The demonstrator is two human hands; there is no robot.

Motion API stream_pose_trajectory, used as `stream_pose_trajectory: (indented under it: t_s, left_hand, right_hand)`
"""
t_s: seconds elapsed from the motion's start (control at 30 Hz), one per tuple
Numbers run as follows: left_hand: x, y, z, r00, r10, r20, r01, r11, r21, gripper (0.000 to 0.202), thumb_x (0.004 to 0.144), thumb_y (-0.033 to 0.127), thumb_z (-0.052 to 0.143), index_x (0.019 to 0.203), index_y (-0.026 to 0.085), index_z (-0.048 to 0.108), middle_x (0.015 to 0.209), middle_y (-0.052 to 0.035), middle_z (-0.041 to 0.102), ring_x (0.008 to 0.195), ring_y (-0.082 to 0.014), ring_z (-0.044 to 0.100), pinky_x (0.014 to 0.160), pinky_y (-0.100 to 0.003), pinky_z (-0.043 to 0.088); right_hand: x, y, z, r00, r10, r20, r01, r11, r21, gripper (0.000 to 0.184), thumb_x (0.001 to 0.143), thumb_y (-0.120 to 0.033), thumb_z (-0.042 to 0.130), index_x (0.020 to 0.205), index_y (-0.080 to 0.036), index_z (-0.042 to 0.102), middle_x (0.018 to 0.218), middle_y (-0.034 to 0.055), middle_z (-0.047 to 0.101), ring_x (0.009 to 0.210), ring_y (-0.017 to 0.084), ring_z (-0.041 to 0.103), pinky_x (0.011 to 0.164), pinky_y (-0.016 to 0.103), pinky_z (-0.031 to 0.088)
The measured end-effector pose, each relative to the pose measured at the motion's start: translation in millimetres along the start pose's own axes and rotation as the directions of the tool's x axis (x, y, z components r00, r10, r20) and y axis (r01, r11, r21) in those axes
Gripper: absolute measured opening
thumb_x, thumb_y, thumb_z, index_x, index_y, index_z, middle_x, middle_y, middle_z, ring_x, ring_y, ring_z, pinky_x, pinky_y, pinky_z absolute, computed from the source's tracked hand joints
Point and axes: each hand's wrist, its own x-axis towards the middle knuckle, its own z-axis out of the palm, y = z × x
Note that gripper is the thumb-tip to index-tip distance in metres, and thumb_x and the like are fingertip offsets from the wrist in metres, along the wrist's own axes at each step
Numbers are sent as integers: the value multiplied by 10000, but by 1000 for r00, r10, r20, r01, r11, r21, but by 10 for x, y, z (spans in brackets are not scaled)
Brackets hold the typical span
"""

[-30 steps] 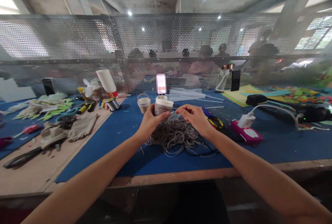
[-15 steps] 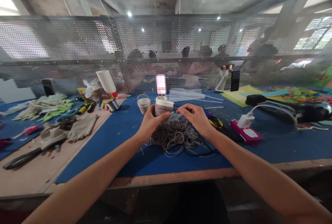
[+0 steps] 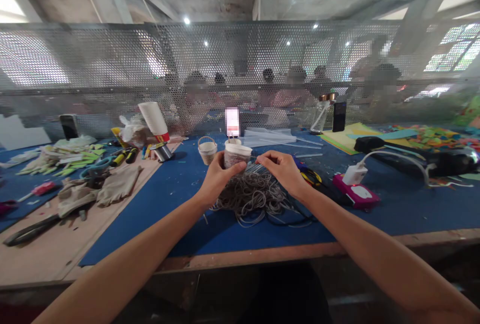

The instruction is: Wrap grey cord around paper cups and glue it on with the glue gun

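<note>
My left hand (image 3: 221, 173) is closed around a paper cup (image 3: 237, 150) whose side is wrapped in grey cord below a white rim. Just right of the cup, my right hand (image 3: 279, 165) pinches with thumb and forefinger; a thin strand seems to run from them toward the cup, too fine to make out fully. Beneath both hands lies a loose heap of grey cord (image 3: 255, 199) on the blue mat (image 3: 180, 224). Behind my left hand stands a small handled basket (image 3: 207, 152), pale and cup-shaped.
Stacked paper cups (image 3: 153, 118) lean on a tin at the left, near work gloves (image 3: 119, 184). A lit phone (image 3: 232, 123) stands behind the cup, with clear plastic strips (image 3: 270, 137) beside it. At the right are a glass bottle (image 3: 318, 116) and a pink power block (image 3: 356, 191).
Almost nothing differs. Both hands keep their places at the cup, and the view has shifted very slightly.
</note>
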Motion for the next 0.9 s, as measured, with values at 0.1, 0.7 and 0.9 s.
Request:
stream_pose_trajectory:
  t_s: [0.1,0.7,0.9]
  left_hand:
    - [-4,6,-2,1000,2,9,-2,1000,-4,638,704,492,892,1201,171,653,1130,-102,711,1056,-274,640,937,-398,499]
    - [-9,-21,-7,999,-4,48,5,1000,-28,612,724,478,889,1199,172,653,1146,-110,718,1060,-278,652,949,-407,507]
    - [-26,3,-5,998,-8,60,10,999,-35,610,724,476,888,1200,172,656,1149,-106,718,1072,-276,652,953,-399,509]
  right_hand:
    - [3,9,-1,1000,-4,0,4,1000,2,283,888,-459,681,830,-197,772,831,30,759,776,183,639,721,293,453]
    - [14,5,-5,1000,-15,-17,15,1000,-8,297,882,-469,682,813,-191,759,780,18,728,743,173,613,703,289,447]
    - [14,15,-7,1000,-9,-18,9,999,-36,307,885,-484,672,810,-198,753,786,25,722,748,182,611,706,294,455]
